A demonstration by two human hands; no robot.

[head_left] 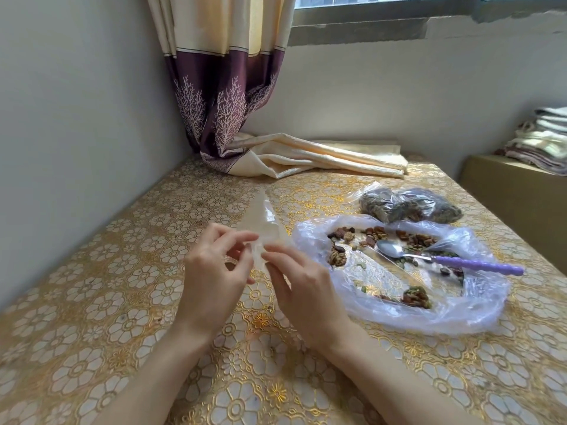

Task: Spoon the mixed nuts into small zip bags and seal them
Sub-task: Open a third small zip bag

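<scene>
Both hands meet over the middle of the table [92,302], which wears a gold floral cloth. The left hand [211,277] and the right hand [303,289] each pinch the near end of a small clear zip bag [260,222], fingertips curled onto the plastic from either side. The bag is lifted off the cloth and points away toward 11 o'clock; it looks empty, though the film is too glassy to be sure.

At 3 o'clock from the hands a large plastic bag [478,314] lies spread flat, with the mixed nuts [417,297] scattered over it in small heaps. A spoon [445,260] rests on this plastic, bowl toward the hands and purple handle pointing out to 3 o'clock.

Just beyond the sheet, at about 1 o'clock, two filled bags [408,205] of nuts lie touching each other. At 12 o'clock a cream and purple curtain [227,87] hangs from the window, its hem pooled on the far edge of the table. Folded cloths [540,139] are stacked on a ledge at far 2 o'clock.
</scene>
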